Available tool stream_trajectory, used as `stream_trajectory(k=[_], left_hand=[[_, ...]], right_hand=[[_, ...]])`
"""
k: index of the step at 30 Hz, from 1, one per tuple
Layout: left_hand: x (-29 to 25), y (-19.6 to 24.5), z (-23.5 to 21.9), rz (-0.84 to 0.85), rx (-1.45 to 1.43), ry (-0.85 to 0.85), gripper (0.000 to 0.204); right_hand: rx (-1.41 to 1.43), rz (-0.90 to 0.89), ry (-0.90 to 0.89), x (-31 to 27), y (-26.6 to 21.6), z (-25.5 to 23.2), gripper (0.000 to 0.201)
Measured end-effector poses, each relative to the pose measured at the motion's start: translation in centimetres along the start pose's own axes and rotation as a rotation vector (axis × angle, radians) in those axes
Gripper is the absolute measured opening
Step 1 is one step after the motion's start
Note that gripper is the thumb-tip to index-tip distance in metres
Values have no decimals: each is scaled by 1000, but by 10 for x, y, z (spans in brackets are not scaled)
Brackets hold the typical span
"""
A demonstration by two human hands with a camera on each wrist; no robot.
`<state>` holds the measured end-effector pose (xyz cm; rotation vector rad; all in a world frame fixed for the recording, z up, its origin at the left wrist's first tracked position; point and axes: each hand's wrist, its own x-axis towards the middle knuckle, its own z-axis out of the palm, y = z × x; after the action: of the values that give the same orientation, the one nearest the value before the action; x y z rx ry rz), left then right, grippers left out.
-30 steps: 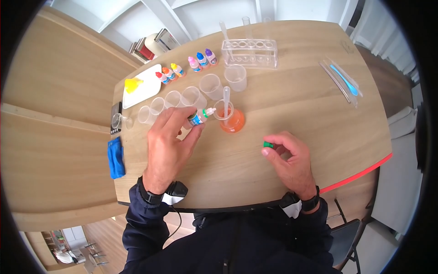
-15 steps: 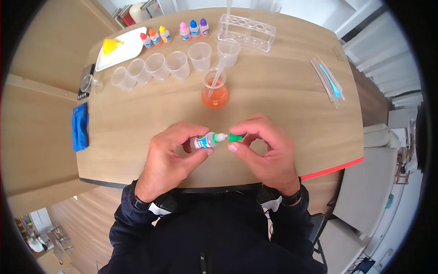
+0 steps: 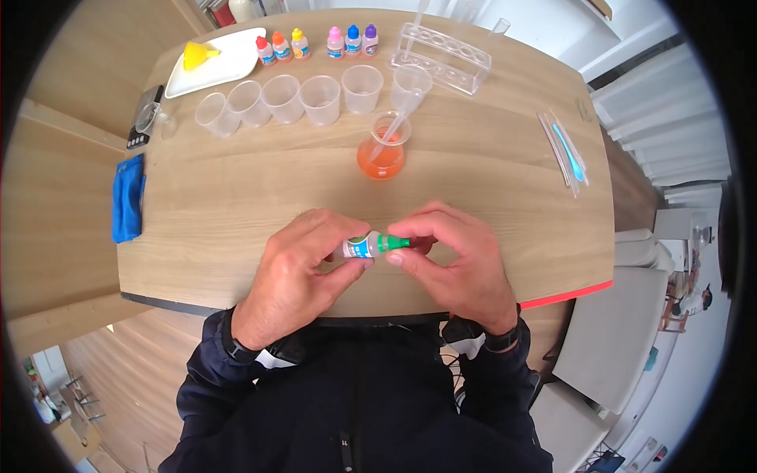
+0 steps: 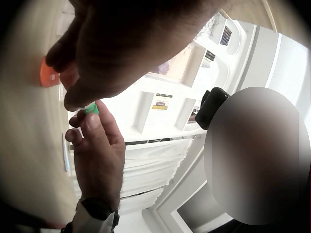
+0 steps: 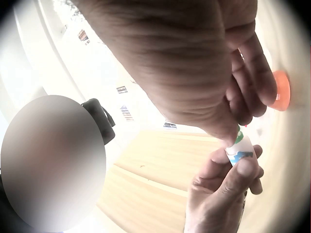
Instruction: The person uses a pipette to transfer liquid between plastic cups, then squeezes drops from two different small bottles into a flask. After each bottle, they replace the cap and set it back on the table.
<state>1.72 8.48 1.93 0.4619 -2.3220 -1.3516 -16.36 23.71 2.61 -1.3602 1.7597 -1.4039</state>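
Note:
In the head view my left hand [image 3: 303, 272] grips a small dropper bottle [image 3: 360, 247] with a blue-and-white label, its nozzle end turned to the right. My right hand [image 3: 457, 256] pinches a green cap [image 3: 396, 243], which sits over that nozzle end. Both hands are close together near the table's front edge. The right wrist view shows the bottle [image 5: 241, 153] held between thumb and fingers, with the green cap partly hidden by the other hand. Beyond the hands stands a conical flask [image 3: 382, 160] of orange liquid, a plastic pipette [image 3: 400, 122] leaning in it.
Several clear plastic cups [image 3: 320, 101] stand in a row behind the flask. Further back are small bottles with coloured caps [image 3: 352, 41], a test tube rack [image 3: 441, 59] and a white tray [image 3: 236, 59] bearing a yellow funnel [image 3: 197, 55]. A blue cloth [image 3: 128, 197] lies at the left.
The left hand has brought the bottle from beside the flask back toward the body. The right hand has moved left, and the green cap is now over the bottle's nozzle.

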Motion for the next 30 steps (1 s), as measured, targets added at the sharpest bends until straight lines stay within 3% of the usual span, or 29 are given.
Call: stream_trajectory(k=[5,7,11,13,15,17,19,21,24,27,30], left_hand=[[-5,-4,4,69,30,10,30],[-5,-4,5,80,38,4,30],[-5,-3,2,69,51,2,31],[-5,-3,2,62,53,-9,32],[-5,-4,3,67,46,-22,33],[-6,-4,5,72,32,-16,33],[-7,-4,3,69,31,-19,34],[-6,-4,3,72,33,-42,34],[-7,-4,4,66,52,-31,33],[-7,-3,4,60,28,-23,32],[-6,-3,5,52,25,-13,31]], right_hand=[[-246,120,-98,-7,11,-2,16],[-303,100,-66,-9,13,0,21],[-147,31,149,-4,-4,16,27],[-196,66,86,-6,-3,14,29],[-398,143,-162,-12,3,-5,29],[-248,69,42,-10,-4,6,30],[-228,27,57,-8,-4,7,30],[-348,23,-100,-13,4,-4,31],[-140,30,77,-15,3,6,31],[-312,2,-77,-15,5,-4,30],[-330,119,-103,-20,2,-8,24]])
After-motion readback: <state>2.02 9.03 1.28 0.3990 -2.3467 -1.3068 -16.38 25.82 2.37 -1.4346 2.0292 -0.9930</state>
